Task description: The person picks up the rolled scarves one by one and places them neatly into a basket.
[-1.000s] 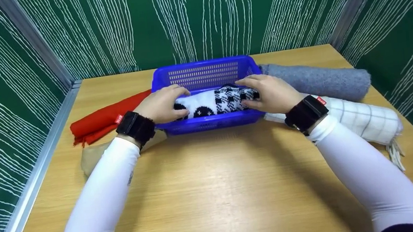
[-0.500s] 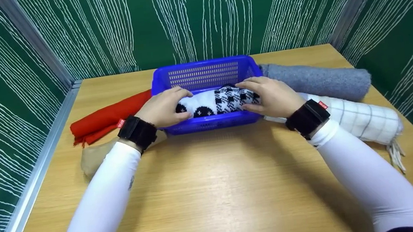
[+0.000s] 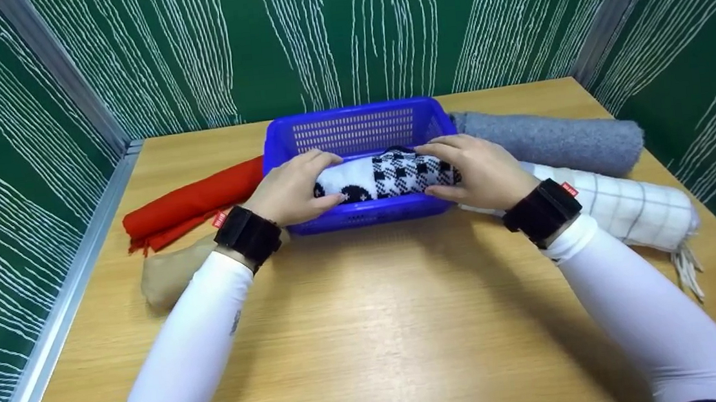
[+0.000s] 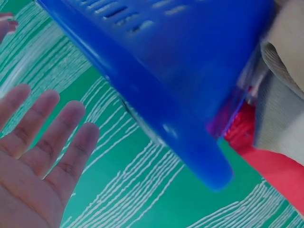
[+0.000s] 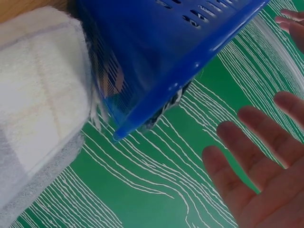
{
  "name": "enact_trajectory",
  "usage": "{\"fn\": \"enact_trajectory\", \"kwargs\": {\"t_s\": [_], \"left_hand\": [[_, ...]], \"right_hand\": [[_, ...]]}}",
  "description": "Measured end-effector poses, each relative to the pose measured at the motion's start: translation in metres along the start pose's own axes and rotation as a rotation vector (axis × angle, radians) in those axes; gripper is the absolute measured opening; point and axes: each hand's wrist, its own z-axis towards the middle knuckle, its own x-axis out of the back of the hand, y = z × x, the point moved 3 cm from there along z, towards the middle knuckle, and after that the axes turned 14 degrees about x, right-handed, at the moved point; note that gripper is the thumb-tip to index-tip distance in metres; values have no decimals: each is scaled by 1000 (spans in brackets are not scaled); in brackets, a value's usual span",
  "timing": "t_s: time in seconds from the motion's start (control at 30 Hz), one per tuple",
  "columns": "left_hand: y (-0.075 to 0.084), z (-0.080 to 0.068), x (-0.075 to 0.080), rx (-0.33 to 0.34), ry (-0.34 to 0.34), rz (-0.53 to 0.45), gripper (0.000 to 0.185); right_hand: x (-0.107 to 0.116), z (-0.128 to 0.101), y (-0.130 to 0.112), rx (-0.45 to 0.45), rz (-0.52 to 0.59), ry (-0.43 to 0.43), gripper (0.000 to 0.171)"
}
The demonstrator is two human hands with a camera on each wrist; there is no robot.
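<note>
Head view: a black-and-white knit roll (image 3: 388,175) lies in a blue basket (image 3: 365,207) on the counter (image 3: 382,328), left hand (image 3: 289,191) and right hand (image 3: 488,171) at its ends, each grip wide, though contact cannot be told. Likely light and soft, it invites cupped palms beneath both ends. Left wrist view: straight fingers, beside the basket. Right wrist view: likewise, some knit showing beyond the rim.
</note>
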Motion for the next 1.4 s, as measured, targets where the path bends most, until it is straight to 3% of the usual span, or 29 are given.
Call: {"fn": "enact_trajectory", "kwargs": {"t_s": [0.6,1.4], "left_hand": [[25,6,-11,-25,28,-1,62],[65,15,-29,-157,26,63,68]], "right_hand": [[1,-22,7,-25,-5,58,73],[13,-45,11,-77,-24,80,79]]}}
